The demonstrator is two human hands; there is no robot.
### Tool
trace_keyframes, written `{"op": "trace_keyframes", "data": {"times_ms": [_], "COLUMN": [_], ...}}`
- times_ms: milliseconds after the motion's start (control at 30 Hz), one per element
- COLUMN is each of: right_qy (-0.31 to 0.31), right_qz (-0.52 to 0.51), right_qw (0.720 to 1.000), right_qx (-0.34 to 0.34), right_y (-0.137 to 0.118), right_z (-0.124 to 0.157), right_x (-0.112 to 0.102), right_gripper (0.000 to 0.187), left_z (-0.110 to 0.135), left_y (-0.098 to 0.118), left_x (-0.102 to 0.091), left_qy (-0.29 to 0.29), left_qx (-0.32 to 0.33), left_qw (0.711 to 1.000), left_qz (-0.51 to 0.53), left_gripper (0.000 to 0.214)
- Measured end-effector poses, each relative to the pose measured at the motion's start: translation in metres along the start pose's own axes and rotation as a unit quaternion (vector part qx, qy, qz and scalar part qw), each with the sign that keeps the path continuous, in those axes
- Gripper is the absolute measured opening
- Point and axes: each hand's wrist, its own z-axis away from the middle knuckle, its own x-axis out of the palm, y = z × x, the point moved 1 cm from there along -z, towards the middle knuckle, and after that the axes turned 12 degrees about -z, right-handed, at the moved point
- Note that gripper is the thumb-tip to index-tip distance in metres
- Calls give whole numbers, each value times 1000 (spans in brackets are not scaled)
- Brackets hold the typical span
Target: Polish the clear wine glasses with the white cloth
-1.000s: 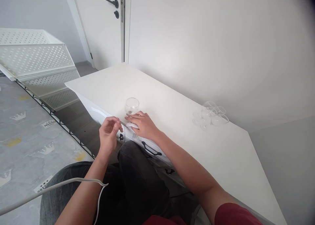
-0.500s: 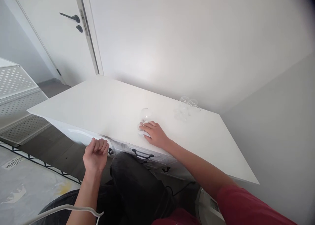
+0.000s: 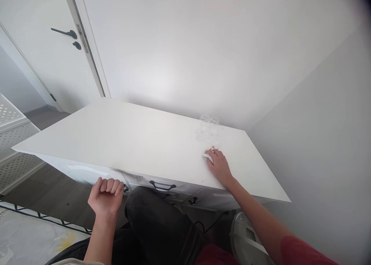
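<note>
My right hand (image 3: 220, 166) is low over the white cabinet top (image 3: 139, 137), its fingers closed around the pale lower part of a clear stemmed glass (image 3: 206, 153). The bowl of this glass is faint against the white surface, and my fingers cover part of it. Just behind stands a cluster of several clear stemmed glasses (image 3: 209, 128), close to the wall. My left hand (image 3: 106, 195) is curled into a loose fist in front of the cabinet's front edge, palm side up, with nothing visible in it.
Dark handles (image 3: 162, 186) stick out from the cabinet front above my knee (image 3: 156, 214). A white door (image 3: 55, 60) is at the back left, beside a perforated white rack (image 3: 17, 141). A round white appliance (image 3: 246, 234) stands on the floor at right.
My right hand has slid the glass rightward along the cabinet top, up to the glass cluster. My left hand remains a fist. The view has shifted somewhat.
</note>
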Motion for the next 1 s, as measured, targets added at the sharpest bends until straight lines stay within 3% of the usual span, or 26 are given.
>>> {"op": "trace_keyframes", "data": {"times_ms": [267,400,1000], "right_qy": [5,5,5], "right_qz": [48,61,44], "right_qw": [998,997,997], "right_qx": [32,44,60], "right_y": [1,1,1], "right_z": [-5,-7,-10], "right_x": [4,5,5], "right_gripper": [41,43,39], "left_z": [-2,-4,0], "left_y": [-10,-13,-9], "left_x": [-10,-15,-6], "left_qy": [-127,-161,-116], "left_qx": [-5,-8,-20], "left_qw": [992,987,993], "left_qz": [-17,-29,-27], "left_gripper": [70,70,70]}}
